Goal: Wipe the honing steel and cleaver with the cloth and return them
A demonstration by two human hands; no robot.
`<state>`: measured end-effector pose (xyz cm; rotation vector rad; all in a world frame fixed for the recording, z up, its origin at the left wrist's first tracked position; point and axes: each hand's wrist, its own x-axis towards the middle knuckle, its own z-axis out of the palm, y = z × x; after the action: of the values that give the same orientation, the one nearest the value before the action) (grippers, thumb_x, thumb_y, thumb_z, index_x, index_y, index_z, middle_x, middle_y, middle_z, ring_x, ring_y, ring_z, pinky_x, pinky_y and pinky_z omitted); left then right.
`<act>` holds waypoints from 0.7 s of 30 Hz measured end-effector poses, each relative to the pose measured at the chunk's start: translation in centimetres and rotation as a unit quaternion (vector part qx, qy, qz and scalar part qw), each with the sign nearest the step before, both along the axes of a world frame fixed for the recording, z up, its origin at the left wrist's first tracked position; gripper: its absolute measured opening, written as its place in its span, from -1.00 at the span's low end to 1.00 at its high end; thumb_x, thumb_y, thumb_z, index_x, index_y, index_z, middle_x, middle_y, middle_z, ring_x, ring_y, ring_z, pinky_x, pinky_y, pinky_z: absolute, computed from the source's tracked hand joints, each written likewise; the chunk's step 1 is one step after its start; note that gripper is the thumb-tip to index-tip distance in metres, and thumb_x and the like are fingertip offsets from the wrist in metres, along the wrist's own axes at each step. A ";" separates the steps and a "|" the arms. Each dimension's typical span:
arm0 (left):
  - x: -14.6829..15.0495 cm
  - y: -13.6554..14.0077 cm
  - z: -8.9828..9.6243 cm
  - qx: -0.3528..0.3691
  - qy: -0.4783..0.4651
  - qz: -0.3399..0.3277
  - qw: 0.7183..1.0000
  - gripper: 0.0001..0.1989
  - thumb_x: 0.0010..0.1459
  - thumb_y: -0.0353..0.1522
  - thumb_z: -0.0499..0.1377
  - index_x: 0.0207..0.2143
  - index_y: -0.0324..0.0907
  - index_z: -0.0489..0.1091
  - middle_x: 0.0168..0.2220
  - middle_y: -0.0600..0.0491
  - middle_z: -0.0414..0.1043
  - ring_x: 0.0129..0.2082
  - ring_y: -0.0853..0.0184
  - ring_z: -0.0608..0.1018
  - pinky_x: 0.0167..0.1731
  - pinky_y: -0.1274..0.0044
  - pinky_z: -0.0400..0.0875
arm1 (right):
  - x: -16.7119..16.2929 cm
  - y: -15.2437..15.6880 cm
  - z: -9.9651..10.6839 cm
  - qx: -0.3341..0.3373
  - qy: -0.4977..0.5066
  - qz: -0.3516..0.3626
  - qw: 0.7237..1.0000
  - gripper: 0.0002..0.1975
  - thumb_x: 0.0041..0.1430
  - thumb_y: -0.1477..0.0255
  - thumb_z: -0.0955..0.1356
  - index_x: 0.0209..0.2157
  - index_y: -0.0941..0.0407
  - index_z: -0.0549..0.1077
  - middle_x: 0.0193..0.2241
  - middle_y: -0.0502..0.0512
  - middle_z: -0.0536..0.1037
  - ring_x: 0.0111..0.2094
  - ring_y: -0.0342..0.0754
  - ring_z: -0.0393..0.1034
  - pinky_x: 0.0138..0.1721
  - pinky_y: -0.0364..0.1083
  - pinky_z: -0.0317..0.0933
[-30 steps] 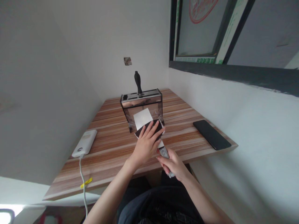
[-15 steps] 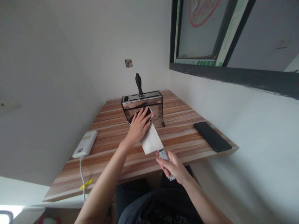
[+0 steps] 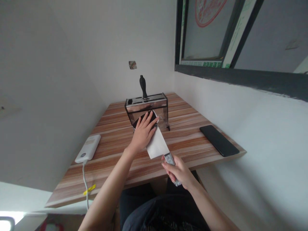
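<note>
My right hand (image 3: 176, 170) is wrapped around the handle of a cleaver (image 3: 158, 144), whose broad pale blade points away from me. The handle appears covered in crinkled clear wrapping. My left hand (image 3: 143, 132) lies flat with fingers spread on a dark piece with a white edge (image 3: 152, 116) at the blade's far end. Part of that piece is hidden under the fingers, and I cannot tell how it joins the blade. Just behind it stands a clear-sided knife block (image 3: 146, 102) with a black frame. A black-handled tool (image 3: 142, 86) sticks up from its top.
On the wood-grain table (image 3: 115, 122), a black phone (image 3: 218, 140) lies near the right edge. At left sits a white power bank (image 3: 88, 148) with a white cable (image 3: 85, 183) hanging past the front edge beside a yellow strip (image 3: 89, 189). Walls border the back and right.
Both hands and the cleaver have shifted very slightly to the right. The grip of my right hand and the flat pose of my left look the same.
</note>
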<state>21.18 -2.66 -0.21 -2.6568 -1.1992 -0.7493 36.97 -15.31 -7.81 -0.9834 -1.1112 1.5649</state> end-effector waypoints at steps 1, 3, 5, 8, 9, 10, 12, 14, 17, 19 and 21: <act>0.2 -0.4 -0.3 -0.002 0.003 -0.005 1.000 -0.54 0.32 -0.30 -0.13 0.26 -0.02 0.03 0.35 0.03 -0.17 0.34 0.26 -0.14 0.24 0.20 -0.18 | 0.0 0.0 0.0 -0.001 0.004 -0.002 1.000 -0.67 0.05 0.22 0.36 -0.24 0.14 0.29 -0.66 -0.20 0.30 -0.80 -0.36 0.02 -0.79 -0.32 -0.06; 0.5 -1.4 -0.8 -0.008 0.008 -0.015 1.000 -0.54 0.32 -0.29 -0.12 0.26 -0.01 0.02 0.34 0.04 -0.16 0.34 0.26 -0.14 0.25 0.21 -0.18 | 0.0 0.1 -0.1 0.000 0.012 -0.008 1.000 -0.67 0.05 0.23 0.37 -0.25 0.14 0.29 -0.66 -0.21 0.30 -0.80 -0.36 0.02 -0.79 -0.32 -0.06; 0.9 -2.3 -1.4 -0.013 0.007 -0.021 1.000 -0.54 0.32 -0.30 -0.11 0.26 -0.01 0.03 0.34 0.04 -0.15 0.34 0.26 -0.13 0.25 0.22 -0.18 | -0.1 0.1 -0.1 0.002 0.018 -0.012 1.000 -0.68 0.06 0.24 0.37 -0.25 0.15 0.28 -0.67 -0.21 0.30 -0.80 -0.36 0.01 -0.79 -0.32 -0.06; 1.3 -3.7 -2.0 -0.021 -0.002 -0.018 1.000 -0.54 0.31 -0.32 -0.10 0.26 -0.01 0.03 0.34 0.04 -0.16 0.34 0.24 -0.14 0.24 0.20 -0.18 | -0.1 0.1 -0.1 0.007 0.015 -0.014 1.000 -0.69 0.06 0.24 0.36 -0.26 0.15 0.28 -0.67 -0.21 0.30 -0.81 -0.36 0.01 -0.79 -0.32 -0.05; 1.4 -4.2 -2.2 -0.024 -0.005 -0.017 1.000 -0.53 0.31 -0.33 -0.10 0.26 0.00 0.03 0.34 0.04 -0.17 0.34 0.24 -0.14 0.24 0.19 -0.18 | -0.2 0.1 0.0 0.009 0.011 -0.014 1.000 -0.69 0.06 0.24 0.36 -0.27 0.15 0.28 -0.67 -0.21 0.31 -0.81 -0.36 0.02 -0.79 -0.32 -0.05; 1.5 -4.6 -2.3 -0.028 -0.007 -0.017 0.999 -0.53 0.31 -0.34 -0.10 0.26 0.01 0.02 0.35 0.04 -0.17 0.34 0.23 -0.14 0.24 0.18 -0.18 | -0.2 0.1 0.0 0.011 0.008 -0.014 1.000 -0.70 0.06 0.24 0.37 -0.28 0.14 0.28 -0.68 -0.21 0.31 -0.81 -0.36 0.01 -0.80 -0.32 -0.05; 1.6 -5.5 -2.6 -0.035 -0.004 -0.022 0.999 -0.52 0.30 -0.36 -0.09 0.26 0.02 0.01 0.35 0.04 -0.18 0.34 0.23 -0.15 0.24 0.17 -0.18 | -0.2 0.1 0.1 0.015 0.004 -0.016 1.000 -0.72 0.06 0.25 0.36 -0.31 0.14 0.27 -0.69 -0.22 0.30 -0.82 -0.35 0.01 -0.80 -0.32 -0.05; 1.8 -6.5 -3.0 -0.044 0.006 -0.034 0.998 -0.50 0.29 -0.37 -0.07 0.26 0.02 0.00 0.35 0.05 -0.18 0.34 0.22 -0.15 0.24 0.17 -0.17 | -0.3 0.1 0.1 0.017 0.003 -0.022 1.000 -0.75 0.06 0.27 0.36 -0.35 0.13 0.25 -0.69 -0.21 0.30 -0.82 -0.35 0.01 -0.81 -0.32 -0.05; 1.9 -8.0 -3.6 -0.059 0.023 -0.052 0.997 -0.48 0.28 -0.37 -0.06 0.28 0.01 -0.03 0.35 0.05 -0.20 0.34 0.21 -0.17 0.25 0.16 -0.17 | -0.4 0.2 -0.1 0.017 -0.006 -0.035 0.999 -0.79 0.05 0.32 0.34 -0.41 0.11 0.22 -0.71 -0.21 0.31 -0.83 -0.34 0.02 -0.82 -0.31 -0.05; 2.0 -8.9 -3.9 -0.067 0.028 -0.061 0.996 -0.47 0.28 -0.36 -0.06 0.28 0.01 -0.05 0.35 0.05 -0.21 0.34 0.20 -0.17 0.25 0.15 -0.17 | -0.4 0.2 -0.4 0.014 -0.015 -0.043 0.999 -0.82 0.04 0.36 0.33 -0.43 0.10 0.21 -0.74 -0.22 0.29 -0.84 -0.32 0.02 -0.83 -0.31 -0.07; 2.0 -9.5 -4.0 -0.072 0.028 -0.068 0.995 -0.46 0.28 -0.35 -0.06 0.29 0.00 -0.07 0.35 0.05 -0.21 0.34 0.19 -0.17 0.25 0.14 -0.17 | -0.5 0.2 -0.6 0.010 -0.020 -0.051 0.998 -0.84 0.01 0.39 0.32 -0.46 0.09 0.20 -0.78 -0.22 0.27 -0.85 -0.31 0.03 -0.84 -0.31 -0.08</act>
<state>23.23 -12.14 -4.25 -2.8810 -1.1075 -0.6232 36.50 -15.07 -8.45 -1.0466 -1.0856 1.4561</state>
